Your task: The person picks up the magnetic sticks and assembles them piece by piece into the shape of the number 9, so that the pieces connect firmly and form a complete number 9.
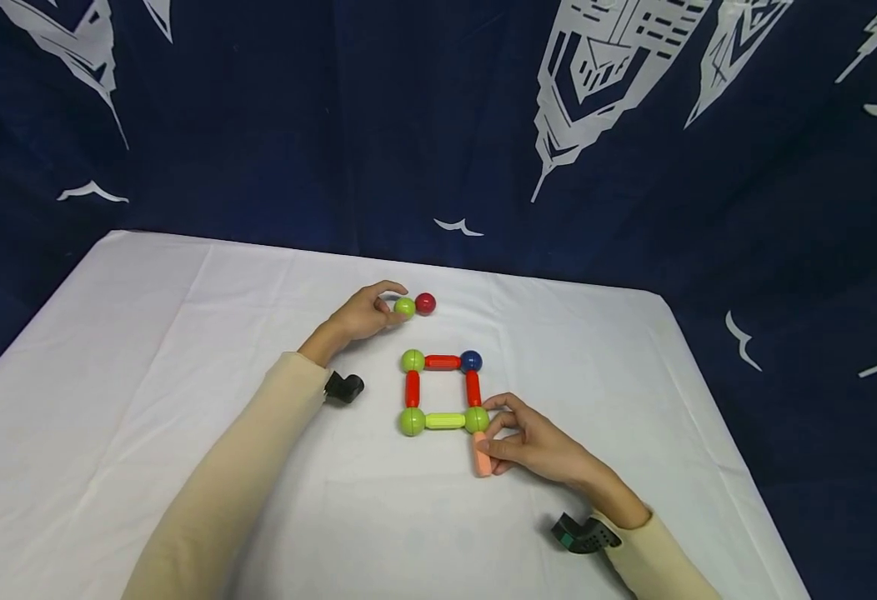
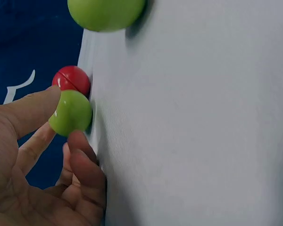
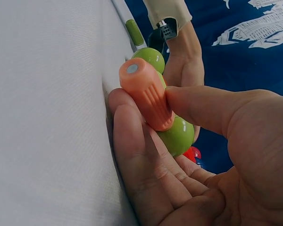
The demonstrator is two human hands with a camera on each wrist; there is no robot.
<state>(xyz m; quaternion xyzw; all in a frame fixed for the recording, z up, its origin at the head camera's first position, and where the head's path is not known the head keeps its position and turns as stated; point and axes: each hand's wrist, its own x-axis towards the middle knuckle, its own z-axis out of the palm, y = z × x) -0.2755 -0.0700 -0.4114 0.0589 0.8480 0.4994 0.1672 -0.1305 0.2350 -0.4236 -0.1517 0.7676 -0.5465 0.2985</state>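
My left hand is at the far part of the table, its thumb and fingers pinching a loose green ball. Touching that ball is a red ball. Nearer me lies a square of magnetic rods and balls: two red rods at the sides, a red rod at the back, a lime rod in front, green balls at three corners and a blue ball at the back right. My right hand pinches an orange magnetic rod. One end of this rod meets the front-right green ball.
White cloth covers the table. Behind its far edge hangs a dark blue curtain with white printed shapes. Black wrist cameras sit on both wrists, below beige sleeves.
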